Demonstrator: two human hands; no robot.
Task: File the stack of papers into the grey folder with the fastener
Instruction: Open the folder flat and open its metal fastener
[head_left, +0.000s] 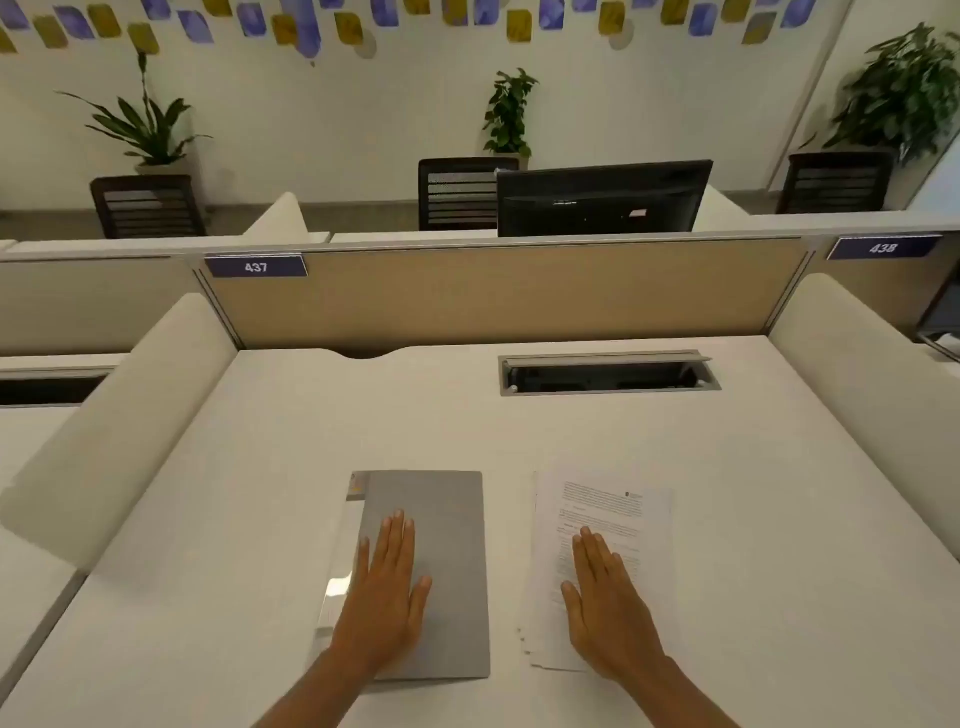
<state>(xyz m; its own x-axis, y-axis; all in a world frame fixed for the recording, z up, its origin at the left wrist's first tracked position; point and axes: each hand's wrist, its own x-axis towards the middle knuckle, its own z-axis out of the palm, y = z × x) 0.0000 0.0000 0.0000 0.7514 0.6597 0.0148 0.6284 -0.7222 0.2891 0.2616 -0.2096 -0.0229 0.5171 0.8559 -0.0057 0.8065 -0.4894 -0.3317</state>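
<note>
A grey folder (447, 525) lies closed on the white desk (260, 519), near its front middle, with a clear plastic flap showing along its left edge. My left hand (387, 592) rests flat on the folder's cover, fingers together and extended, holding nothing. To the right, apart from the folder, lies a stack of printed white papers (602, 506), slightly fanned at its lower left corner. My right hand (605, 608) lies flat on the lower half of that stack, palm down. No fastener is visible.
A cable slot (608, 373) with a raised lid is set into the desk at the back right. Padded side dividers (130, 431) flank the desk, and a beige partition (498, 291) closes the back. Beyond it are a monitor (602, 200), chairs and plants.
</note>
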